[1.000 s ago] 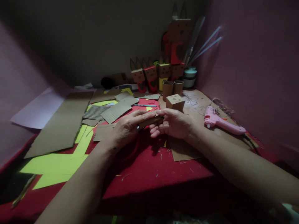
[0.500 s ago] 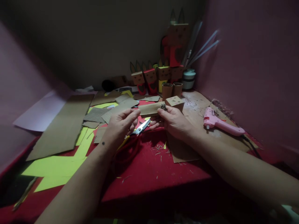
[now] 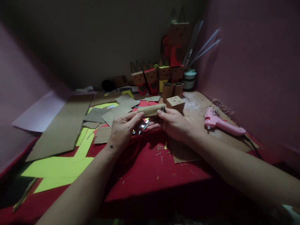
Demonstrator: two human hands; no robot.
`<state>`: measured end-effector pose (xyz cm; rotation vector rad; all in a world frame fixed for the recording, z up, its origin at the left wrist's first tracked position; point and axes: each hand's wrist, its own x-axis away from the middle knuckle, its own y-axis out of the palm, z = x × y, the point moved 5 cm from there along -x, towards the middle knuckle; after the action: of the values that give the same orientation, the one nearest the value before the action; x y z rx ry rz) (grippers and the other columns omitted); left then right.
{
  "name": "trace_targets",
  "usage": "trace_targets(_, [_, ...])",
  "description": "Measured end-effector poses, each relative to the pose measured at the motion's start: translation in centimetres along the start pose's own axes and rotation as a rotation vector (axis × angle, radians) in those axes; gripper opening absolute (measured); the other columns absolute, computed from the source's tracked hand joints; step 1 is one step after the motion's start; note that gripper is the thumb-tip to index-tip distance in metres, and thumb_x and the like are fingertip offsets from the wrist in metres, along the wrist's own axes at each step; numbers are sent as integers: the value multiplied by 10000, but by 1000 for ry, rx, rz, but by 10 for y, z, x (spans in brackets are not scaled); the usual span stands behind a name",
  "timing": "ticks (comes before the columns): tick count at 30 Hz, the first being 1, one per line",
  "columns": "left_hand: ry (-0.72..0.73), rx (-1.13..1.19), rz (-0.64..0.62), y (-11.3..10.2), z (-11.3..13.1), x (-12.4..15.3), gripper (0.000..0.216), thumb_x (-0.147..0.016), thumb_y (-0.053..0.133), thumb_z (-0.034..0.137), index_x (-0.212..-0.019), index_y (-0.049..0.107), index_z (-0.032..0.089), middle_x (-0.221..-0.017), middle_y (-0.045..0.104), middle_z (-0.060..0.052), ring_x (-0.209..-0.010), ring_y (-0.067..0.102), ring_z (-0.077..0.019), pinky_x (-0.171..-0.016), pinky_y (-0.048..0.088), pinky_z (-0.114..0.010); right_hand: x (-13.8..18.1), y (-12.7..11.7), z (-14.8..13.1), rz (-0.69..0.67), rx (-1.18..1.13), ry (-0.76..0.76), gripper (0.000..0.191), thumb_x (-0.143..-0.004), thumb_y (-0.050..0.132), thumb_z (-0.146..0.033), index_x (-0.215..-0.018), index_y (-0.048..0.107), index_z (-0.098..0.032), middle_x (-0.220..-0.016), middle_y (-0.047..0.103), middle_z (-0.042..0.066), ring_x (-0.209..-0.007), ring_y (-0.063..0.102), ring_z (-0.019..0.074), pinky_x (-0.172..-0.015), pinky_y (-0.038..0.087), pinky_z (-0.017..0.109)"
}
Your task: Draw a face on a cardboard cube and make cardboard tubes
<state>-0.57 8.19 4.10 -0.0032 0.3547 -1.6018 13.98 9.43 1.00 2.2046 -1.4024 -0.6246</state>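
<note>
A small strip of brown cardboard (image 3: 151, 110) with dark print at its right end is held up over the table between both hands. My left hand (image 3: 125, 126) pinches its left end, thumb on top. At the printed end, my right hand (image 3: 172, 122) grips it with the thumb over the face and the fingers beneath. Below the strip lies a pair of scissors (image 3: 143, 126), its blades partly showing and its handles hidden behind my left hand and wrist. Just past my right hand sits a small cardboard box (image 3: 175, 103) with a face drawn on it.
Cardboard pieces (image 3: 64, 125) and yellow paper (image 3: 58, 168) cover the left side of the red cloth (image 3: 150, 175). A pink glue gun (image 3: 221, 123) rests on a cardboard sheet at right. Behind stand two cardboard tubes (image 3: 168, 92), several cardboard figures (image 3: 151, 79) and a teal pot (image 3: 189, 78).
My left hand has shifted slightly right and turned, now covering the scissors' handles and part of the blades. The strip has tilted a little and stays in both hands.
</note>
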Motion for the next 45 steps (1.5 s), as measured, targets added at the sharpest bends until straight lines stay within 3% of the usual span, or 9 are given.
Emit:
trace_targets(6, [148,-75,97,0,4,3,179,-823,630,257,-691,721,178,-491,606,26,-393,495,-80,-390,411,-184,0,1,0,-1,11,9,125,-891,526,-170,-994,591,-143,-739,663,43,-687,687,182,-721,616,387])
trace_targets(13, [-12,34,-71,2,-1,-2,243,-825,636,285,-627,688,154,-485,620,-2,-375,516,-94,-369,413,-192,0,0,-3,48,73,-56,102,-843,587,-188,-942,578,-166,-691,646,2,-585,660,142,-624,608,317])
trace_targets(19, [-2,166,-21,-1,-1,-2,103,-776,682,230,-735,731,149,-559,663,-5,-442,570,-117,-405,479,-211,5,3,-12,97,209,-143,138,-789,664,-243,-909,619,-190,-699,656,-20,-559,643,120,-550,583,270])
trace_targets(24, [142,146,96,-6,1,-2,82,-782,697,200,-824,759,167,-684,729,-20,-572,649,-135,-567,551,-242,16,5,-29,274,426,-341,67,-720,725,-203,-741,668,-175,-610,620,-47,-512,567,87,-480,510,219])
trace_targets(27, [155,229,78,-5,-1,-3,96,-784,712,224,-849,760,170,-709,734,-26,-604,668,-154,-575,554,-259,23,5,-33,316,541,-481,56,-709,718,-151,-699,673,-182,-598,602,-52,-536,543,89,-512,496,230])
trace_targets(32, [74,454,-63,4,-5,-8,163,-742,758,212,-885,748,133,-800,739,-61,-686,671,-157,-639,541,-255,33,13,-38,248,818,-774,88,-782,666,-109,-790,700,-190,-754,661,-13,-711,612,127,-679,547,282])
trace_targets(37, [66,538,-155,4,-8,-12,204,-700,795,196,-880,746,112,-793,720,-55,-712,634,-134,-671,512,-226,42,25,-43,166,971,-977,93,-828,645,-110,-794,690,-184,-751,664,-4,-675,605,117,-650,539,268])
trace_targets(41, [8,573,-206,6,-10,-11,229,-685,807,190,-888,750,100,-827,720,-68,-689,610,-117,-617,497,-197,43,31,-43,189,1031,-926,99,-844,642,-189,-749,667,-197,-688,624,5,-634,579,133,-606,517,284])
trace_targets(45, [-160,629,-191,9,-14,-7,267,-621,855,208,-849,752,113,-639,662,-21,-516,545,-73,-471,449,-151,39,28,-37,243,944,-777,42,-839,637,-241,-804,653,-226,-724,635,3,-655,589,143,-639,528,294])
